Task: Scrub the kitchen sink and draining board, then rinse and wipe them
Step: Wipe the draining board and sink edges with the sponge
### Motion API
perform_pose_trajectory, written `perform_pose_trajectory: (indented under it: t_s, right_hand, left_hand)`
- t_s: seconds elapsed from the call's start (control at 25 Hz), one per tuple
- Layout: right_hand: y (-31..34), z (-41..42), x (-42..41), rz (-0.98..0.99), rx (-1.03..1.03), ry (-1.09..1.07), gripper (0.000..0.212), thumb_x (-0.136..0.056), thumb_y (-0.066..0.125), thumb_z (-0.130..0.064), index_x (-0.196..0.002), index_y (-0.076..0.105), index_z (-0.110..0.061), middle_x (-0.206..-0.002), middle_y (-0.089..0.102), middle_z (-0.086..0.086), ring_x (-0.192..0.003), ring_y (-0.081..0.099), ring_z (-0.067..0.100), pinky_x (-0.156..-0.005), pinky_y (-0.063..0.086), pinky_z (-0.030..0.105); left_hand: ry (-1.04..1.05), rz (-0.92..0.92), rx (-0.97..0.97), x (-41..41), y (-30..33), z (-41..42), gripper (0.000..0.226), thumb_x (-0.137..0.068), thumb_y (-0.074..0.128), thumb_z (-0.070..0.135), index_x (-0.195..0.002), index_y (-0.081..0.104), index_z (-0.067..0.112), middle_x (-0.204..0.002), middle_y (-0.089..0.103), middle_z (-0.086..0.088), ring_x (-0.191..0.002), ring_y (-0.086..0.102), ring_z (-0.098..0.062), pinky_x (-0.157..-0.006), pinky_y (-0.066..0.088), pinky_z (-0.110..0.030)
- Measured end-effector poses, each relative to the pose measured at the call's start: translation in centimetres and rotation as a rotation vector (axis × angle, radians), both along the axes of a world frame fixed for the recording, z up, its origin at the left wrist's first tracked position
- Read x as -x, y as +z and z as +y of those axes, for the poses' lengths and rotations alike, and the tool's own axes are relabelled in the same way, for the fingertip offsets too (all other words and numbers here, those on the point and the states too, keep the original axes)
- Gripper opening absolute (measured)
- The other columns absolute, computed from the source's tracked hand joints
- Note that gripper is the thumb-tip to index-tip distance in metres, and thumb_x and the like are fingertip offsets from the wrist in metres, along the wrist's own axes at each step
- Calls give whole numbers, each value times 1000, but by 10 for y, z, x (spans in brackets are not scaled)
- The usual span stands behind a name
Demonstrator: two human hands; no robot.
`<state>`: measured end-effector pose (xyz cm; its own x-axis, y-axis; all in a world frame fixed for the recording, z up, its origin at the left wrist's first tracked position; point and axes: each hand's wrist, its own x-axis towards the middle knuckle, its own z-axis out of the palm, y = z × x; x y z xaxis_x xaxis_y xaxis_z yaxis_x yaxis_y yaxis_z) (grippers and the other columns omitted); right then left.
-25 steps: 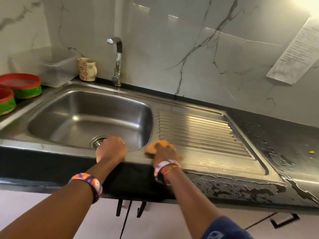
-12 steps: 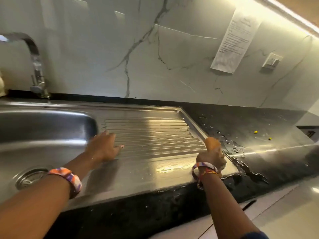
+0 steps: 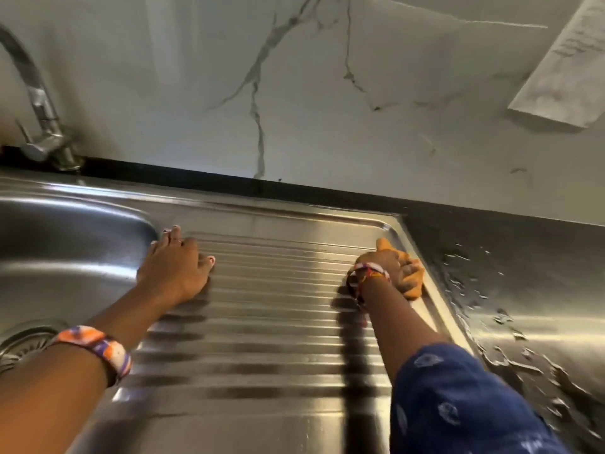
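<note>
Left hand (image 3: pixel 173 267) flat on draining board (image 3: pixel 278 322) — fingers straight, right hand (image 3: pixel 389 270) grip clutching orange cloth (image 3: pixel 413 286)

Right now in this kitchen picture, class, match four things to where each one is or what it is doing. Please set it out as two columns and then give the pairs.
Things:
1. left hand
2. right hand
3. tap
4. sheet of paper

Places or states:
A. stuck on the marble wall, upper right
B. flat on the ribbed draining board, beside the sink bowl
C. gripping an orange cloth at the board's right edge
D. standing behind the bowl, far left

Pairs: 1-B, 2-C, 3-D, 4-A
</note>
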<state>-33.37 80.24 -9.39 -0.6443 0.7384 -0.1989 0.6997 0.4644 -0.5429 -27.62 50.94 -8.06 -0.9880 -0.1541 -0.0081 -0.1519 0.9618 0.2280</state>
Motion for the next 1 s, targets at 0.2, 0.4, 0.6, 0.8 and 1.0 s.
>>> perform_pose_trajectory:
  t_s: [0.2,0.4,0.6,0.8,1.0]
  right_hand:
    - [-10,-29,54,85,516,300,46,-92,45,-5,-134,35,10,-129,43,4,-129,41,28,-77,47,23]
    - [-5,-130,57,78,77,516,50,-93,41,-13,-140,32,1,-147,31,17,-138,28,36,-103,35,38]
    - [4,-224,15,138,-377,1255,36,-96,35,-23,-130,48,-22,-122,47,-5,-130,40,24,-99,34,23]
    - [14,-250,-53,91,-506,1479,39,-87,15,-25,-98,50,-36,-107,45,-26,-113,40,9,-97,30,28]
    - [9,-251,-147,-55,-282,1619,39,-97,37,-13,-135,48,-15,-146,36,2,-138,26,18,-115,13,33]
  left_hand:
    - [92,-11,-183,-18,-2,-37,40,-93,49,32,-124,50,7,-136,46,-16,-128,42,-33,-102,37,-38]
    - [74,-143,-269,-61,2,-77,29,-94,53,23,-109,64,1,-113,64,-15,-110,57,-29,-87,42,-30]
    - [30,-257,-278,-106,5,-102,34,-95,49,26,-108,65,-1,-114,65,-16,-107,59,-26,-90,43,-30]
    - [-48,-249,-164,-149,3,-136,32,-91,47,36,-101,68,13,-105,67,-5,-101,61,-23,-91,47,-33]
    - [-5,-93,-73,-196,9,-162,29,-95,47,30,-106,66,12,-116,62,-13,-107,57,-30,-87,45,-32]
